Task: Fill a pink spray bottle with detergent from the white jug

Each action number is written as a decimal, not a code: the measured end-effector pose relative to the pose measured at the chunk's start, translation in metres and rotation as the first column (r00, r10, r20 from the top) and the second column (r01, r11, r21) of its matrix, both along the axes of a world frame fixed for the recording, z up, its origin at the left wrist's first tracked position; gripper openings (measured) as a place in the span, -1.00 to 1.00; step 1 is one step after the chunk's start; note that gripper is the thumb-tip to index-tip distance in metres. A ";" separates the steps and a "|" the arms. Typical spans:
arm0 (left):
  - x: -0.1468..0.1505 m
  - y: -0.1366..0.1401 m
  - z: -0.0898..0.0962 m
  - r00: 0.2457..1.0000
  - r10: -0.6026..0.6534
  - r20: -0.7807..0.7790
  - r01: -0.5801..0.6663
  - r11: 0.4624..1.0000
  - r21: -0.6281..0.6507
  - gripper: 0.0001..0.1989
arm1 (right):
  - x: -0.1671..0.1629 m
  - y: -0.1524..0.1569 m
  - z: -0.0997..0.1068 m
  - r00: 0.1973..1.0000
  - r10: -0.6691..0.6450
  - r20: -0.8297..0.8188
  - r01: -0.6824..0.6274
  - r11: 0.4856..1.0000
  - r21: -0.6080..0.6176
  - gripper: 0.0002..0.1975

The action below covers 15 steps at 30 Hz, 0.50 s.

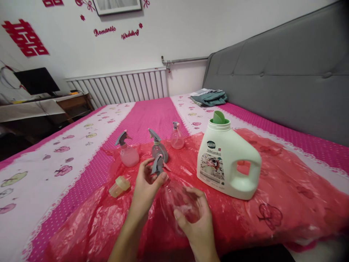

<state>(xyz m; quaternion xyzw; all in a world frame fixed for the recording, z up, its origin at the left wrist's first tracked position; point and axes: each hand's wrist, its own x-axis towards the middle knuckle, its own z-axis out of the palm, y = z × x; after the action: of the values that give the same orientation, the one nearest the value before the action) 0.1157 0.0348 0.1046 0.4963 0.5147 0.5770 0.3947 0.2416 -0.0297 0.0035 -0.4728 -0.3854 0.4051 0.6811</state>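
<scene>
Two hands on a clear spray bottle over the red plastic sheet (272,189) on the bed.

The left hand (147,183) pinches the grey trigger head (158,164) with closed fingers; the right hand (195,214) wraps around the clear bottle (177,200), beside the white detergent jug (226,160).

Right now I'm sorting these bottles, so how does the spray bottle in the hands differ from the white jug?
The spray bottle is clear and small; the jug is opaque white and much bigger. The bottle is tilted, its body held by the right hand while the left hand grips its grey trigger head; the jug stands upright, untouched, with a green spout. Both are over the red plastic sheet.
</scene>
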 end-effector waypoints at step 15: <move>-0.018 -0.006 -0.003 0.911 -0.373 0.177 0.370 0.928 0.050 -0.27 | 0.006 -0.008 0.021 0.999 0.043 0.030 -0.043 0.999 -0.007 -0.48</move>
<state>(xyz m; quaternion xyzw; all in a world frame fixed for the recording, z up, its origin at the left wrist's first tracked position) 0.0979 0.0291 0.1015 0.5329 0.3680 0.5387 0.5389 0.2478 -0.0378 0.0249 -0.4729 -0.4043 0.4136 0.6647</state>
